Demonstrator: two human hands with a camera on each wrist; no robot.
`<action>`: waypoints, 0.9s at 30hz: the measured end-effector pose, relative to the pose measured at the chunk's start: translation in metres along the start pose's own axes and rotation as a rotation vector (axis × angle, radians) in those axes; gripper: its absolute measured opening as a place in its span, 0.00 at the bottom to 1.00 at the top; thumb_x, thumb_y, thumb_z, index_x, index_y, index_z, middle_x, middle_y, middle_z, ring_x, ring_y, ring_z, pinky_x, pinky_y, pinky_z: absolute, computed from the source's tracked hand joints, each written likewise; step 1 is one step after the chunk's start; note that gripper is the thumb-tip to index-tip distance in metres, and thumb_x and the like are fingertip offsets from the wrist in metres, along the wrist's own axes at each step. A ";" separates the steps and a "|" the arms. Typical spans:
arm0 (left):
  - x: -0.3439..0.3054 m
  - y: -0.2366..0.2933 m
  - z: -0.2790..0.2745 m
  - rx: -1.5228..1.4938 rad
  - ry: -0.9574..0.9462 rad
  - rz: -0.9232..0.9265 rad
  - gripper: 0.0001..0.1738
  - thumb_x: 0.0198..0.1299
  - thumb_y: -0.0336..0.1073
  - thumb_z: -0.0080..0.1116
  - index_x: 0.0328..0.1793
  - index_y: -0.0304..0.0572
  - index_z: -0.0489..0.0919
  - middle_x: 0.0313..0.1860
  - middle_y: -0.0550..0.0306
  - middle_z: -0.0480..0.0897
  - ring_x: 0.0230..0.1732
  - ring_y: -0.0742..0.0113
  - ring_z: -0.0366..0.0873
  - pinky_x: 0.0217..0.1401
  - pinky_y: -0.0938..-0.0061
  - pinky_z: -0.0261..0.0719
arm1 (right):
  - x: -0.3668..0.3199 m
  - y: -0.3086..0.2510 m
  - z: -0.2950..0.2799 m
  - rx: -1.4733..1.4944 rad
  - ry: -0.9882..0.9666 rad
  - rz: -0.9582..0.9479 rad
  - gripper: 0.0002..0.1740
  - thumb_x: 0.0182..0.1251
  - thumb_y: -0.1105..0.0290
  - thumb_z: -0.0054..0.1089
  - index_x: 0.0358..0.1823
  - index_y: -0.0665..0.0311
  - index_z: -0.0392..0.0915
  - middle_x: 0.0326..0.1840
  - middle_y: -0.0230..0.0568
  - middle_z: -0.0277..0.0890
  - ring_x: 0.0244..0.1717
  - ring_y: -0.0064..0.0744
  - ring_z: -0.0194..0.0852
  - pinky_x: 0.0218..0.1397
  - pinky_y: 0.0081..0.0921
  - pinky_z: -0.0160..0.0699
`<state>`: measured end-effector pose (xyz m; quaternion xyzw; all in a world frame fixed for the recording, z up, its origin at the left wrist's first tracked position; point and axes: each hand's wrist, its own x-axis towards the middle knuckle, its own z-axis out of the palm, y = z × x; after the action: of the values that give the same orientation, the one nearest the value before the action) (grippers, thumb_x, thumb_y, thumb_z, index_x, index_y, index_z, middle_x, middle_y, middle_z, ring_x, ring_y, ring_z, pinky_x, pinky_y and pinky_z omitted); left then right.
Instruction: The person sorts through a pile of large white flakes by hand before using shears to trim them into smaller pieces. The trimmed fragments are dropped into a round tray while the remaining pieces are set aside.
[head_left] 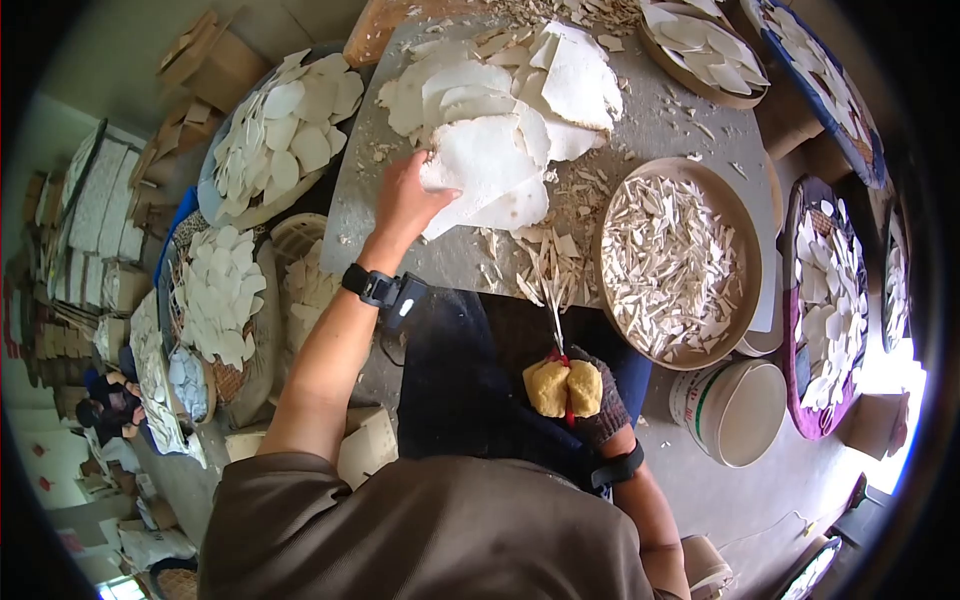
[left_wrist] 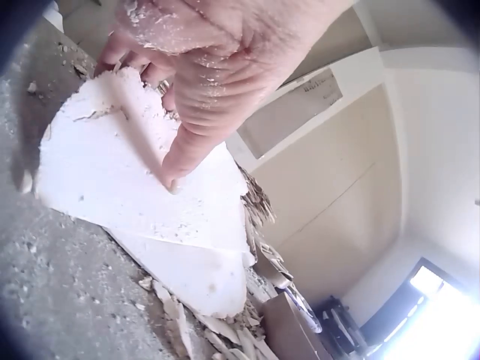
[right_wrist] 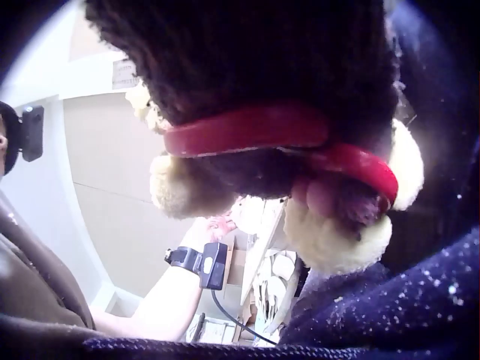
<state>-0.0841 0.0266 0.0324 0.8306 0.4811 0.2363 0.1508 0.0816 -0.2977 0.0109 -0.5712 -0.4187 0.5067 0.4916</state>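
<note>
My left hand (head_left: 408, 208) pinches a broad, thin white slice (head_left: 478, 160) at the near left of a pile on the table. In the left wrist view the thumb lies on top of the slice (left_wrist: 112, 172), with the other fingers at its far edge. Another slice (left_wrist: 191, 266) shows beneath it. Low over the lap, my right hand (head_left: 608, 405), in a dark knitted glove, grips scissors (head_left: 556, 325) whose blades point toward the table. Yellow padding (head_left: 547, 388) wraps their red handles (right_wrist: 247, 129).
Cut strips fill a round tray (head_left: 752, 262) at the table's right edge, above a white bucket (head_left: 745, 415). Loose strips (head_left: 550, 262) lie at the near edge of the grey table (head_left: 365, 195). Baskets of white slices (head_left: 215, 290) stand left, and more trays (head_left: 828, 300) right.
</note>
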 end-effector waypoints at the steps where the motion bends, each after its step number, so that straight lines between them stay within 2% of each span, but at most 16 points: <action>1: 0.001 0.002 -0.008 -0.015 -0.044 -0.019 0.37 0.41 0.42 0.73 0.59 0.36 0.73 0.50 0.41 0.79 0.53 0.47 0.75 0.56 0.62 0.74 | 0.002 -0.003 0.000 0.034 -0.014 0.018 0.17 0.57 0.65 0.65 0.45 0.64 0.75 0.42 0.34 0.77 0.44 0.25 0.76 0.49 0.24 0.74; 2: 0.000 0.002 -0.015 -0.029 -0.089 -0.038 0.36 0.41 0.42 0.73 0.59 0.37 0.74 0.49 0.41 0.80 0.52 0.48 0.77 0.54 0.62 0.75 | 0.003 -0.006 0.000 0.068 -0.027 0.037 0.16 0.57 0.65 0.64 0.45 0.64 0.75 0.42 0.34 0.76 0.45 0.24 0.75 0.50 0.23 0.73; 3: 0.000 0.000 -0.018 0.024 -0.029 0.017 0.30 0.44 0.38 0.71 0.55 0.38 0.76 0.43 0.44 0.82 0.42 0.53 0.81 0.46 0.67 0.78 | 0.004 -0.008 0.001 0.103 -0.038 0.055 0.16 0.58 0.65 0.64 0.45 0.64 0.74 0.43 0.34 0.76 0.46 0.23 0.74 0.51 0.22 0.72; 6: 0.007 -0.014 -0.036 -0.253 -0.284 -0.115 0.24 0.47 0.32 0.68 0.51 0.35 0.76 0.40 0.49 0.83 0.38 0.64 0.81 0.41 0.73 0.77 | 0.006 -0.016 0.001 0.128 0.011 0.020 0.16 0.61 0.64 0.61 0.46 0.64 0.74 0.43 0.32 0.75 0.46 0.21 0.71 0.52 0.20 0.70; 7: 0.002 -0.001 -0.050 -0.394 -0.334 -0.135 0.16 0.50 0.28 0.64 0.45 0.33 0.77 0.36 0.55 0.83 0.34 0.74 0.78 0.36 0.79 0.75 | 0.007 -0.002 0.001 0.114 0.080 0.016 0.16 0.62 0.63 0.61 0.47 0.64 0.73 0.44 0.34 0.75 0.46 0.24 0.74 0.52 0.23 0.73; 10: -0.015 0.010 -0.066 -0.810 -0.428 -0.223 0.12 0.54 0.28 0.62 0.44 0.33 0.76 0.36 0.57 0.82 0.34 0.79 0.76 0.35 0.81 0.75 | 0.006 0.020 0.000 1.149 -0.001 0.133 0.12 0.64 0.72 0.58 0.47 0.65 0.72 0.43 0.37 0.77 0.44 0.31 0.78 0.50 0.29 0.78; 11: -0.025 0.018 -0.068 -0.892 -0.445 -0.267 0.12 0.57 0.26 0.59 0.48 0.35 0.74 0.38 0.56 0.82 0.36 0.77 0.79 0.38 0.81 0.77 | 0.007 0.029 -0.005 0.872 -0.019 0.062 0.10 0.67 0.71 0.54 0.47 0.67 0.73 0.44 0.42 0.78 0.46 0.34 0.79 0.51 0.33 0.80; 12: -0.037 0.026 -0.068 -1.005 -0.471 -0.322 0.14 0.57 0.25 0.58 0.49 0.35 0.73 0.39 0.55 0.82 0.38 0.76 0.79 0.40 0.80 0.78 | 0.008 0.042 -0.003 0.854 0.022 0.076 0.09 0.68 0.70 0.53 0.45 0.67 0.73 0.42 0.40 0.78 0.44 0.35 0.80 0.51 0.32 0.80; 14: -0.060 0.041 -0.063 -1.229 -0.529 -0.442 0.17 0.57 0.24 0.57 0.53 0.36 0.71 0.41 0.54 0.82 0.41 0.73 0.81 0.44 0.78 0.80 | 0.009 0.042 0.006 1.204 0.039 0.093 0.09 0.68 0.69 0.52 0.43 0.67 0.74 0.43 0.36 0.78 0.43 0.32 0.80 0.51 0.30 0.79; 15: -0.069 0.048 -0.058 -1.302 -0.554 -0.457 0.19 0.57 0.22 0.56 0.55 0.37 0.70 0.44 0.53 0.82 0.44 0.69 0.82 0.48 0.75 0.81 | 0.009 0.040 0.004 0.792 0.009 0.000 0.13 0.68 0.65 0.53 0.48 0.65 0.72 0.43 0.38 0.78 0.43 0.31 0.79 0.49 0.28 0.78; 17: -0.087 0.061 -0.047 -1.312 -0.597 -0.460 0.20 0.56 0.21 0.57 0.56 0.37 0.70 0.45 0.53 0.81 0.44 0.70 0.81 0.48 0.75 0.81 | 0.009 0.037 0.001 -0.139 0.074 -0.172 0.22 0.68 0.58 0.56 0.58 0.62 0.67 0.43 0.41 0.77 0.43 0.30 0.78 0.46 0.25 0.76; 20: -0.101 0.068 -0.037 -1.273 -0.655 -0.454 0.22 0.54 0.21 0.59 0.57 0.37 0.71 0.45 0.56 0.80 0.44 0.72 0.79 0.49 0.78 0.78 | 0.008 0.046 -0.002 0.241 0.110 -0.065 0.19 0.71 0.62 0.52 0.58 0.62 0.66 0.38 0.34 0.76 0.38 0.22 0.76 0.40 0.17 0.74; 21: -0.104 0.071 -0.034 -1.250 -0.672 -0.444 0.23 0.54 0.22 0.60 0.58 0.37 0.71 0.46 0.57 0.80 0.44 0.73 0.79 0.49 0.79 0.78 | 0.008 0.053 -0.006 0.333 0.105 -0.049 0.19 0.71 0.63 0.52 0.58 0.62 0.66 0.38 0.34 0.76 0.39 0.23 0.76 0.40 0.17 0.74; 24: -0.103 0.069 -0.027 -1.153 -0.741 -0.395 0.28 0.53 0.22 0.60 0.62 0.38 0.68 0.50 0.56 0.79 0.49 0.71 0.77 0.54 0.76 0.75 | 0.011 0.094 -0.004 0.817 0.035 -0.175 0.20 0.72 0.68 0.48 0.63 0.63 0.64 0.51 0.40 0.74 0.53 0.28 0.73 0.57 0.24 0.72; 25: -0.101 0.064 -0.024 -1.116 -0.740 -0.370 0.29 0.53 0.22 0.59 0.63 0.38 0.68 0.50 0.55 0.78 0.50 0.71 0.77 0.54 0.76 0.75 | 0.007 0.093 -0.006 0.668 0.062 -0.218 0.21 0.72 0.69 0.48 0.64 0.63 0.63 0.55 0.41 0.72 0.57 0.30 0.71 0.62 0.26 0.69; 27: -0.095 0.067 -0.021 -1.113 -0.686 -0.352 0.31 0.54 0.22 0.60 0.65 0.37 0.67 0.50 0.55 0.79 0.49 0.71 0.78 0.54 0.76 0.76 | 0.005 0.071 -0.018 0.733 -0.051 -0.229 0.20 0.73 0.69 0.46 0.63 0.65 0.64 0.60 0.43 0.69 0.62 0.32 0.67 0.67 0.29 0.65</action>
<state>-0.0870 -0.0890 0.0585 0.5666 0.3407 0.1438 0.7363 0.0983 -0.3069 -0.0594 -0.2942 -0.2832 0.5785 0.7061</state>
